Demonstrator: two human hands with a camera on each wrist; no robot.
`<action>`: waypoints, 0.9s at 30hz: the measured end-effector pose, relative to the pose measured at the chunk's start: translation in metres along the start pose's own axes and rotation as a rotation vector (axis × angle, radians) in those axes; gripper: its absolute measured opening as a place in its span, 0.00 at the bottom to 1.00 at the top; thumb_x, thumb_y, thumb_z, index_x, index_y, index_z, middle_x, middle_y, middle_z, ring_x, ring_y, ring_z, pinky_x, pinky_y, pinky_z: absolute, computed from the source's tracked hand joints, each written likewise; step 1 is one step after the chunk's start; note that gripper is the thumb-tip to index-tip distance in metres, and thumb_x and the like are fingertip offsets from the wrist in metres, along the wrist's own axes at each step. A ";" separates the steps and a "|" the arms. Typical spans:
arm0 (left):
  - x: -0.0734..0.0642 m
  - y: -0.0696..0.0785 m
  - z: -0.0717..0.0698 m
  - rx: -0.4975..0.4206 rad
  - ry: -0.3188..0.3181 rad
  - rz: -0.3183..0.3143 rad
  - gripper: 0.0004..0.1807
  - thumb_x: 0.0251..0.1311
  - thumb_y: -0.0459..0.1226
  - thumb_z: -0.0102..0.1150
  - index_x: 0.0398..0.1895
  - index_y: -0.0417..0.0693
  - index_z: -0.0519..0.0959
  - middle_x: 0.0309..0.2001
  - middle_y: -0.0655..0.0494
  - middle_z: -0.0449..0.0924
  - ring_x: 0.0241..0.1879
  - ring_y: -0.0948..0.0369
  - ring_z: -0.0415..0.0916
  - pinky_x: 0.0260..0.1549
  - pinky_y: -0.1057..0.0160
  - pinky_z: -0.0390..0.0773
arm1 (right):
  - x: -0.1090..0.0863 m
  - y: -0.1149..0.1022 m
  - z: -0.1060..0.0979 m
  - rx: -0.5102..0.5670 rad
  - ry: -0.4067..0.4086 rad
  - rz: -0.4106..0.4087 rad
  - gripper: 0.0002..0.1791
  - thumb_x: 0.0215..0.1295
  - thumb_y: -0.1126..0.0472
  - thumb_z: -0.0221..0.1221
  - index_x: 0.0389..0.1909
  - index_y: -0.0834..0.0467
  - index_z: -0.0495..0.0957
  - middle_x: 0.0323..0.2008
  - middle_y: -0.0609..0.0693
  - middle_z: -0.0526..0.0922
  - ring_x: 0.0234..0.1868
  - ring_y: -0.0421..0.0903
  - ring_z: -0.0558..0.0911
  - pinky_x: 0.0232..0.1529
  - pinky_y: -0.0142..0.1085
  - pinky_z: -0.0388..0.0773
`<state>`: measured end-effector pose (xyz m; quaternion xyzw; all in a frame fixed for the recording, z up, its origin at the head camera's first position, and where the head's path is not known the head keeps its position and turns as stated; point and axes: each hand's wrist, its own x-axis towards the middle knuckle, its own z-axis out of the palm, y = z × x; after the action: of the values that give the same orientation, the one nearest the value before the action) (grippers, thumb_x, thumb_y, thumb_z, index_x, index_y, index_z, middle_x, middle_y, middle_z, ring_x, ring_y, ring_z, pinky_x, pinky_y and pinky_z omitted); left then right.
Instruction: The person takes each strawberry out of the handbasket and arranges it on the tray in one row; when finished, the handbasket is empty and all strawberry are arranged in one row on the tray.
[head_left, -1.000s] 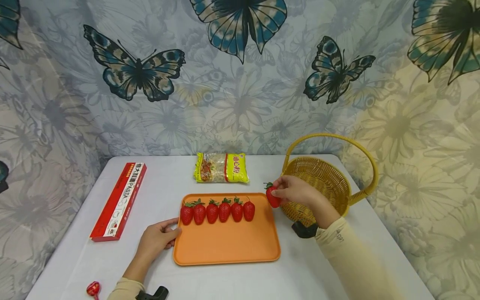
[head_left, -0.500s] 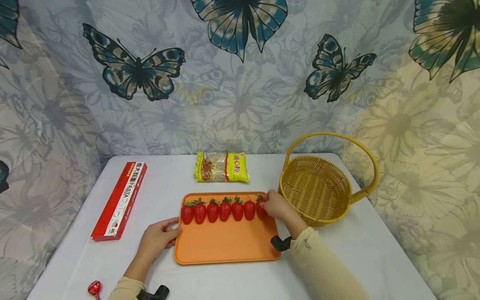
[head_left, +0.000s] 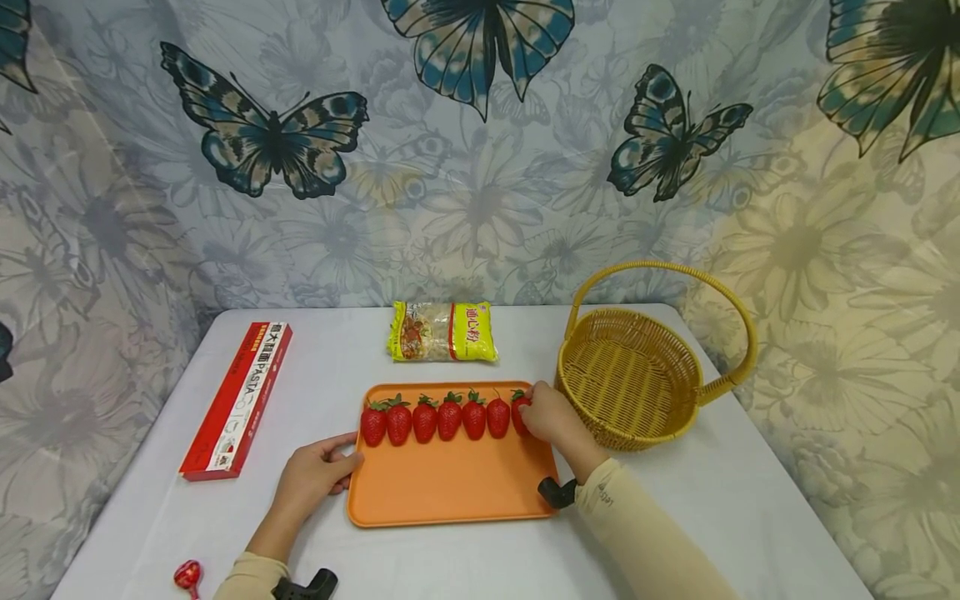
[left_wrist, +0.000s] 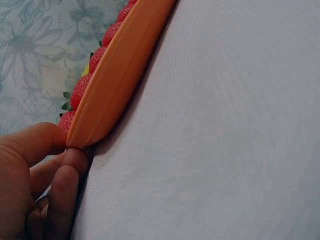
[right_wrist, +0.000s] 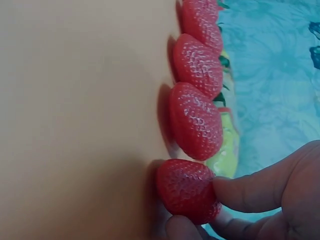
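Note:
Several red strawberries with green leaves lie in one row along the far side of an orange tray (head_left: 450, 487). At the row's right end, my right hand (head_left: 553, 414) pinches the last strawberry (right_wrist: 187, 191) between thumb and fingers, low on the tray. Beside it in the right wrist view lies the neighbouring strawberry (right_wrist: 196, 120), a small gap apart. My left hand (head_left: 313, 477) grips the tray's left edge; in the left wrist view the thumb is above the rim and fingers (left_wrist: 64, 192) are beneath it.
A yellow wicker basket (head_left: 630, 379) with a tall handle stands just right of the tray. Behind the tray lies a yellow bag of pasta (head_left: 442, 332). A red pasta box (head_left: 236, 400) lies at the left, and a red lollipop (head_left: 187, 575) at the front left.
My right hand has carried a strawberry from beside the basket leftward onto the tray, to the row's right end. The left hand has stayed on the tray's edge.

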<state>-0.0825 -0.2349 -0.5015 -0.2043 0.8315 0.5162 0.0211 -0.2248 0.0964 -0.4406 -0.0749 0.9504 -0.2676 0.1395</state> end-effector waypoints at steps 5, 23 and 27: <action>0.001 -0.001 0.000 -0.002 0.001 -0.008 0.27 0.56 0.43 0.70 0.59 0.44 0.79 0.22 0.54 0.75 0.20 0.60 0.75 0.21 0.66 0.79 | -0.002 -0.002 0.003 -0.037 0.043 -0.045 0.13 0.68 0.64 0.57 0.45 0.72 0.75 0.35 0.59 0.79 0.32 0.49 0.77 0.34 0.42 0.78; 0.003 -0.004 0.000 0.003 0.009 0.000 0.27 0.57 0.42 0.69 0.59 0.43 0.79 0.23 0.54 0.75 0.20 0.60 0.75 0.21 0.66 0.80 | -0.002 0.001 0.011 -0.099 0.073 -0.068 0.14 0.69 0.64 0.57 0.48 0.72 0.76 0.41 0.63 0.77 0.38 0.52 0.77 0.40 0.45 0.79; 0.003 -0.004 0.000 0.003 0.010 0.000 0.26 0.57 0.42 0.69 0.58 0.43 0.80 0.22 0.54 0.75 0.20 0.60 0.74 0.21 0.66 0.79 | -0.003 0.002 0.012 -0.070 0.069 -0.068 0.15 0.70 0.63 0.57 0.50 0.71 0.76 0.44 0.64 0.77 0.40 0.52 0.78 0.41 0.44 0.78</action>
<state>-0.0840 -0.2369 -0.5057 -0.2066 0.8323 0.5141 0.0172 -0.2187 0.0924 -0.4512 -0.1028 0.9603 -0.2414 0.0948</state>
